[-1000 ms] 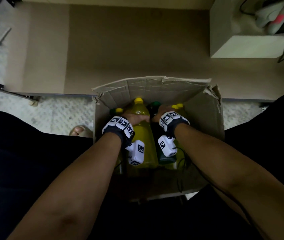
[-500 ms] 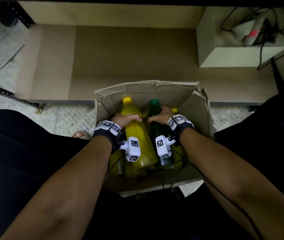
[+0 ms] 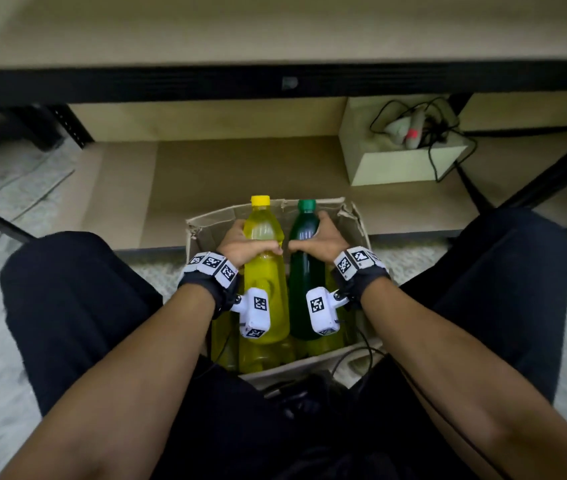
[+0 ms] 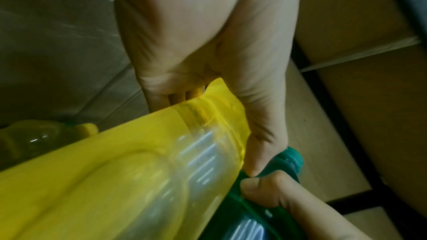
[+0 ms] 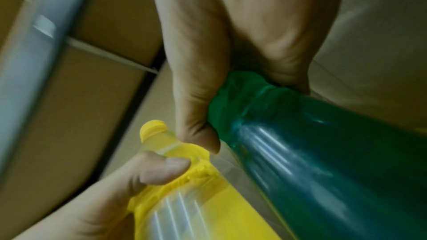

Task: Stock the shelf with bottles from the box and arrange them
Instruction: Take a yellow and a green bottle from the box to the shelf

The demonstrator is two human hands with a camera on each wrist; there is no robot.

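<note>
Head view: left hand (image 3: 244, 241) wrapped around the upper body of a yellow bottle (image 3: 264, 271), right hand (image 3: 320, 239) wrapped around the upper body of a green bottle (image 3: 306, 271). Both bottles upright, side by side and close together, caps above the rim of the cardboard box (image 3: 354, 220), lower ends over more yellow bottles (image 3: 264, 356) packed inside. Box on the floor between the knees, just in front of the lower shelf (image 3: 226, 174). On that shelf to the right, a pale box (image 3: 406, 164) with tangled cables (image 3: 427, 129) on top.

Left wrist view: left hand (image 4: 208, 46) clamped on the yellow bottle (image 4: 129, 180) near its shoulder, thumb along the side; green bottle (image 4: 245, 220) right beside, the other thumb almost touching.

Right wrist view: right hand (image 5: 238, 39) gripping the green bottle (image 5: 323, 161) just under the neck; yellow bottle (image 5: 196, 198) with its cap alongside, held by the other hand.
</note>
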